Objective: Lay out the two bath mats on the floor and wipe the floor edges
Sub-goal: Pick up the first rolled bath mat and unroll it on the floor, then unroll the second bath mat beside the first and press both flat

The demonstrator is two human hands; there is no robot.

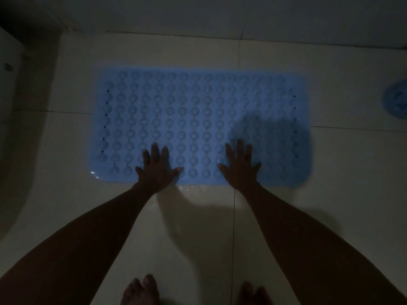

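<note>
- Bare feet [141, 289] stand at the near edge of the view on the pale tiled floor [198, 238], toes pointing toward the mat; a second foot shows dimly to their right.
- At the far left, a white curved fixture [8, 106] runs along the floor's edge; the dim light hides what it is.
- Left hand [157, 168] lies flat with fingers spread, palm down on the near edge of the blue bath mat [198, 119], gripping nothing.
- That mat lies spread flat on the floor, long side left to right, its surface covered in rows of round bumps, with small wet glints along its near edge.
- Right hand [241, 166] also lies flat and splayed, palm down on the mat's near edge, right of centre, holding nothing.
- At the far right edge, a bunched blue object [396, 102] sits on the floor, well apart from the mat; it is cut off by the frame.
</note>
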